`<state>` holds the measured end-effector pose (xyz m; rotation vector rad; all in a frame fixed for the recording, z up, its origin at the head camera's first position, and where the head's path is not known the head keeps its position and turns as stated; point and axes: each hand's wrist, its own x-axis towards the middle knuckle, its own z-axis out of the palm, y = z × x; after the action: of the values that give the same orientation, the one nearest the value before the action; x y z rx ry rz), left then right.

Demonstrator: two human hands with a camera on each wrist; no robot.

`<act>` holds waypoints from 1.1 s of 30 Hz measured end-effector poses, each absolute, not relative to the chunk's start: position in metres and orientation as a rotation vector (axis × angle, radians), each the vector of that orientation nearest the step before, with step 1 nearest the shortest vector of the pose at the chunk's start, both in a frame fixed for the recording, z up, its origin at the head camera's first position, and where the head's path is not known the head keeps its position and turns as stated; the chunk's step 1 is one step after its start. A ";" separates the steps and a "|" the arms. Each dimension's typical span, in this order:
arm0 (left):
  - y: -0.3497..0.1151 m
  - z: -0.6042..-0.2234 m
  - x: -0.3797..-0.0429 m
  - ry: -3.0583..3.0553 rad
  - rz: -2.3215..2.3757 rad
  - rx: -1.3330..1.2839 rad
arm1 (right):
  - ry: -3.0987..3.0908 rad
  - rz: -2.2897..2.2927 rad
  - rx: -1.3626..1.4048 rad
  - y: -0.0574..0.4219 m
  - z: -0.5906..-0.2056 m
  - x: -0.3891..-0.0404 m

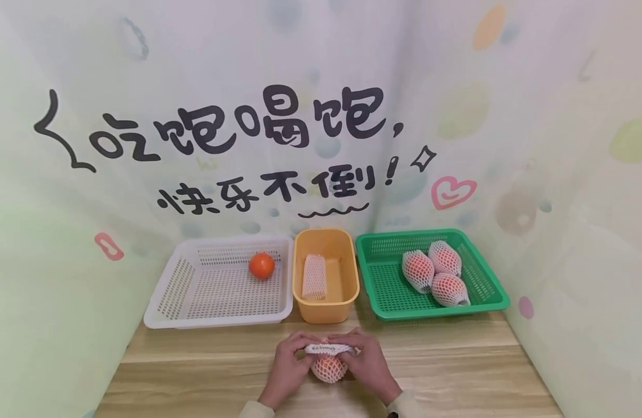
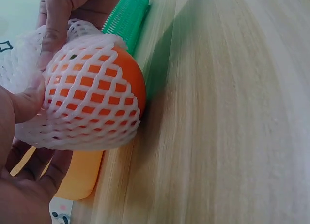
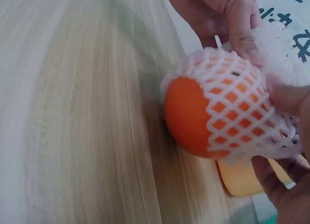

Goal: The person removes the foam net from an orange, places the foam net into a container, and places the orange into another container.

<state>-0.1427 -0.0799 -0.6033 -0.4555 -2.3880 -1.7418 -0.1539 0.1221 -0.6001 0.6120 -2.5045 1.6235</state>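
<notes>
Close above the wooden table, a smooth round orange fruit sits inside a white foam net sleeve. The sleeve covers most of it, and bare skin shows at the bottom. My left hand pinches the upper part of the sleeve from the left, thumb against the mesh. From the other side my right hand grips the same sleeve with thumb and fingers. In the head view the sleeve's bunched top edge stretches between both hands above the fruit.
A white basket at the back left holds one bare orange fruit. Beside it, a yellow bin contains a flattened foam net. The green basket on the right holds several net-covered fruits. A printed curtain hangs behind.
</notes>
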 end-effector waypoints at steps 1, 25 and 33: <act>-0.080 -0.599 -0.142 -2.375 -1.741 -0.472 | -2.517 1.604 0.625 0.123 -0.600 -0.154; -0.085 -0.625 -0.147 -2.462 -1.900 -0.620 | -2.481 1.615 0.717 0.127 -0.591 -0.147; -0.082 -0.621 -0.147 -2.466 -1.803 -0.508 | -2.403 1.636 0.693 0.123 -0.572 -0.143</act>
<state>-0.1473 -0.0823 -0.6215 -0.5081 -2.4660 -1.8032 -0.1425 0.1231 -0.5719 0.6925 -2.4033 1.6362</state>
